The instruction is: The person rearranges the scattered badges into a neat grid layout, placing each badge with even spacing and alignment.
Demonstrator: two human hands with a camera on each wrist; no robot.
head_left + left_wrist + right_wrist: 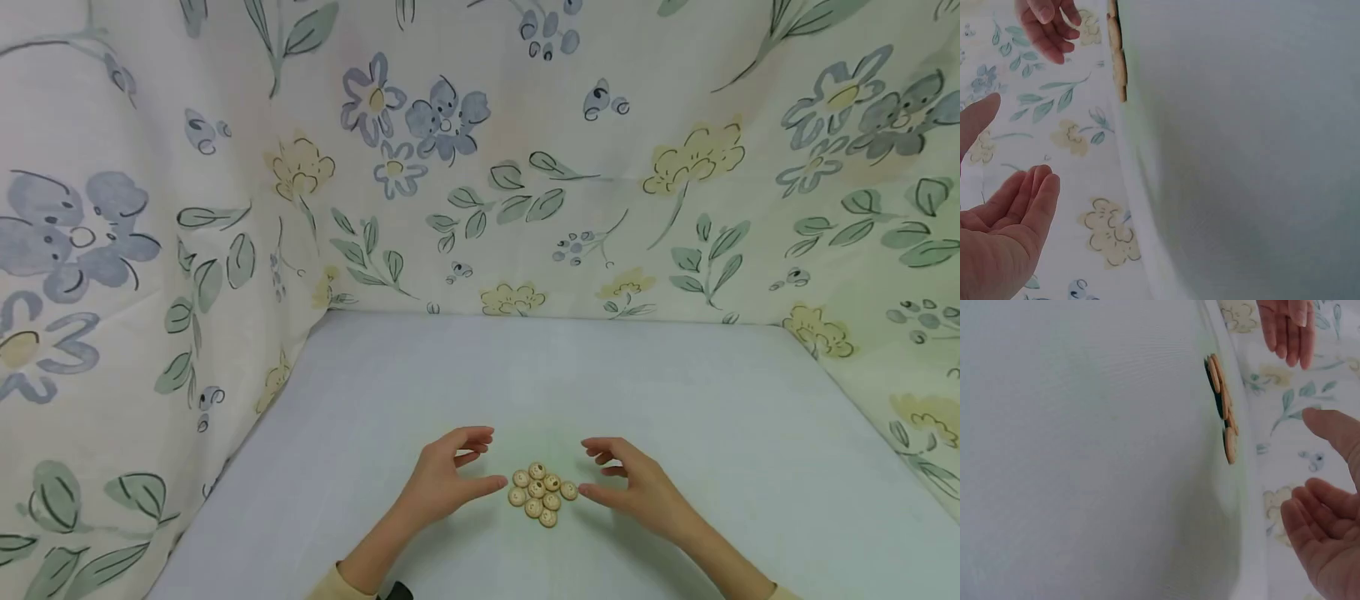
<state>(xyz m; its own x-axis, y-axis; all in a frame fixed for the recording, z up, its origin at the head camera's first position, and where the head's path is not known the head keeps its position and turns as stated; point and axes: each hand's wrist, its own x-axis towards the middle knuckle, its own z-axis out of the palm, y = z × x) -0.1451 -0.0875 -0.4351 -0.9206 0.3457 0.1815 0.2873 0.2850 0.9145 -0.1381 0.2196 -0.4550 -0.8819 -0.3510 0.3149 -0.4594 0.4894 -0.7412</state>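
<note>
Several small round wooden discs lie close together in one flat cluster on the white table, with dark markings on their upper faces. In both wrist views these discs show edge-on as thin light-brown rounds. My left hand hovers just left of the cluster, its thumb tip near the leftmost disc, fingers loosely bent and holding nothing. On the other side my right hand mirrors it, thumb tip close beside the rightmost disc; whether it touches cannot be made out. Its palm also holds nothing in the right wrist view.
A white tabletop spreads around the discs. Floral curtain fabric stands along the back and both sides of the table. A small black object shows by the left sleeve at the bottom edge.
</note>
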